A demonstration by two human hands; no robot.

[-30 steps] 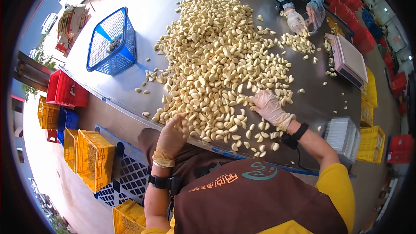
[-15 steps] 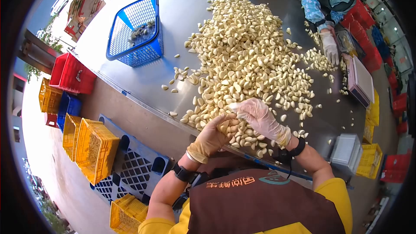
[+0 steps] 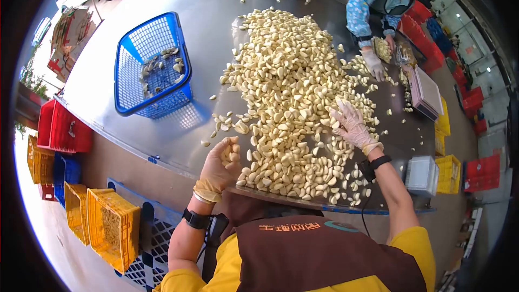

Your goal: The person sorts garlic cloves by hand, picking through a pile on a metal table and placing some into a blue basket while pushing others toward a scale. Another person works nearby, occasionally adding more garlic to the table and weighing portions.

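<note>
A large heap of peeled garlic cloves (image 3: 292,92) covers the middle of the metal table. My left hand (image 3: 219,166), in a thin glove, is raised at the heap's near left edge, its fingers curled around several cloves. Over the right side of the heap, my right hand (image 3: 354,125) reaches with its gloved fingers spread, touching or just above the cloves. Nothing shows in its grip. To the left stands a blue basket (image 3: 167,105) with a few discoloured-looking pieces at its bottom.
Across the table, a co-worker's gloved hand (image 3: 373,65) rests by smaller garlic piles. A flat pale box (image 3: 424,92) and a stack of clear trays (image 3: 421,176) are at the right edge. Yellow crates (image 3: 116,227) stand lower left, beside red crates (image 3: 65,127).
My hands have moved apart: the left went left holding cloves, the right went right and its fingers spread. The view has shifted, and the co-worker's second hand now shows by a clove-filled container.
</note>
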